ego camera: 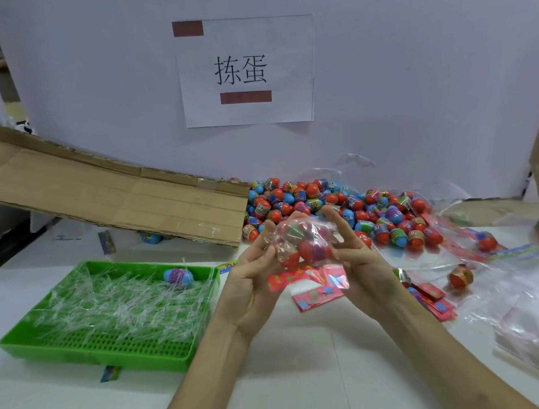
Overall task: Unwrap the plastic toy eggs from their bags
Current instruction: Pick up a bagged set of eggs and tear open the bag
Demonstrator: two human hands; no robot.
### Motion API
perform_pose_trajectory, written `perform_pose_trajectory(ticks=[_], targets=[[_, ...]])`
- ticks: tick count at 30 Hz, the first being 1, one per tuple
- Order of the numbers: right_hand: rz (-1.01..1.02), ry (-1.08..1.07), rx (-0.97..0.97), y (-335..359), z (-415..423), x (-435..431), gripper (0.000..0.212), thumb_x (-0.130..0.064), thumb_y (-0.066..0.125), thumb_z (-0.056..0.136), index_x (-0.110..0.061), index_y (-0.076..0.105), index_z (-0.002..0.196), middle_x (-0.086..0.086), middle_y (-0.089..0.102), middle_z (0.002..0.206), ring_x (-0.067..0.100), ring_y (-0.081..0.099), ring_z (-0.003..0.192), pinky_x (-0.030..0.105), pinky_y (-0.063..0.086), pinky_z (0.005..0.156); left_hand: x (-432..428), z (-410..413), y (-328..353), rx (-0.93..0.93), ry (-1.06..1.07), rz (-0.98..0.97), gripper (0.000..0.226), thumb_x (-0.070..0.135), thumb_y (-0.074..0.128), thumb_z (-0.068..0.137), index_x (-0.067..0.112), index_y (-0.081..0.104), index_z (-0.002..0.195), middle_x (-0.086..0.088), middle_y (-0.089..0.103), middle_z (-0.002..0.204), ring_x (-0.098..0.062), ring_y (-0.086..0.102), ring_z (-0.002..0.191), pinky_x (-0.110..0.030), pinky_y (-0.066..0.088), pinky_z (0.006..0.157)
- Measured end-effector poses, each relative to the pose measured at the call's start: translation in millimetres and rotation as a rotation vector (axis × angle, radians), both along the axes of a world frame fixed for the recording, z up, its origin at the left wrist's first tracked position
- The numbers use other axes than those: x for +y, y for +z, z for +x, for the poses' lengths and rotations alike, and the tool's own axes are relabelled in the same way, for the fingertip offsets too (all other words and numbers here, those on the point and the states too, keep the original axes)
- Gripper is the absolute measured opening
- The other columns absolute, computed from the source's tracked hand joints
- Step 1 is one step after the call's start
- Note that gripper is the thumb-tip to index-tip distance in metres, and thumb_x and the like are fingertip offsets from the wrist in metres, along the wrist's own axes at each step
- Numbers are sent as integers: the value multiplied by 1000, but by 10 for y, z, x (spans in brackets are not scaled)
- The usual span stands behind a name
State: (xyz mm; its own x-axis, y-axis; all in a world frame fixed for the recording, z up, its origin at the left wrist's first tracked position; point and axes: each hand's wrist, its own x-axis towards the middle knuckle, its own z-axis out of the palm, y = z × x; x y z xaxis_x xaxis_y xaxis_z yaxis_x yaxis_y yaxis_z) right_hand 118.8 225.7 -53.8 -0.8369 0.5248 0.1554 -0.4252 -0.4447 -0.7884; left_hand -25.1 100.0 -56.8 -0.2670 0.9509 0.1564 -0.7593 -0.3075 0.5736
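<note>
Dozens of unwrapped eggs [342, 208] lie right of the green tray [96, 356]. My left hand [251, 273] and right hand [359, 258] grip one bag [300, 244], seemingly unopened.

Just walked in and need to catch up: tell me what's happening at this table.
A person holds a clear bag of toy eggs between the left hand and right hand above the white table; the eggs are inside it. Behind lies a pile of loose eggs. The green tray on the left holds clear shreds and one blue egg. Empty bags lie on the right.
</note>
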Motion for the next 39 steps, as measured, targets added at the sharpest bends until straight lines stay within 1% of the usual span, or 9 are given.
perform_pose_trajectory(ticks=[5, 8, 12, 15, 20, 25, 30, 35, 39], targets=[[-106, -70, -81, -30, -114, -112, 63, 11, 57, 75, -12, 64, 133, 16, 72, 122, 25, 75, 95, 33, 63, 72, 17, -23, 14, 0, 19, 46, 61, 4, 57, 91, 15, 45, 150, -17, 54, 151, -34, 56, 135, -46, 54, 104], [-69, -168, -155, 29, -99, -109, 38, -19, 63, 82, -10, 73, 118, 4, 75, 117, 18, 72, 106, 34, 61, 74, 39, -59, -19, 1, 74, 6, 61, 2, 55, 92, 16, 45, 150, -18, 59, 144, -33, 63, 126, -47, 52, 106], [16, -202, -277, 56, -66, -66, 40, -48, 62, 88, -12, 72, 100, 6, 71, 107, 18, 67, 102, 33, 58, 78, 34, -67, -30, 29, 108, -26, 59, 2, 62, 88, 18, 53, 144, -18, 64, 138, -34, 66, 122, -45, 54, 103], [87, -225, -389, 41, -88, -53, 46, -45, 67, 84, -9, 71, 114, 7, 73, 115, 17, 69, 107, 27, 59, 74, 28, -41, -6, 59, 91, -40, 67, 5, 71, 79, 18, 55, 142, -20, 65, 136, -33, 68, 118, -41, 59, 95], [89, -147, -444, 42, -77, -68, 42, -40, 65, 93, -12, 71, 124, 10, 70, 127, 17, 65, 104, 27, 57, 74, 33, -60, -33, 77, 49, 2, 63, 2, 65, 85, 16, 50, 144, -21, 60, 142, -36, 63, 126, -45, 54, 104], [59, -178, -383, 25, -54, -27, 48, -24, 65, 94, 5, 60, 132, 27, 63, 131, 36, 60, 112, 54, 43, 110, 63, -70, -54, 152, -14, 75, 70, -14, 52, 83, 15, 42, 145, -14, 52, 153, -35, 53, 139, -46, 49, 110], [113, -405, -419, 15, -76, 10, 6, -8, 69, 91, -4, 74, 88, 13, 74, 94, 26, 74, 86, 30, 60, 61, 122, -31, -73, 278, 74, -78, 75, -17, 49, 61, 14, 56, 129, -17, 63, 139, -30, 66, 112, -33, 57, 85], [281, -553, -482, -20, -130, -8, 14, -11, 68, 96, -12, 76, 84, 11, 75, 92, 28, 73, 91, 39, 62, 75, 138, -21, -114, 400, 117, -164, 66, -3, 64, 69, 14, 58, 132, -18, 70, 122, -29, 70, 103, -35, 59, 83], [292, -579, -470, -17, -91, 43, 15, -14, 63, 99, -7, 76, 93, 9, 75, 88, 23, 72, 84, 33, 61, 69, 170, 58, -133, 473, 157, -256, 57, 16, 77, 78, 15, 63, 133, -17, 73, 120, -31, 71, 108, -38, 60, 86]])
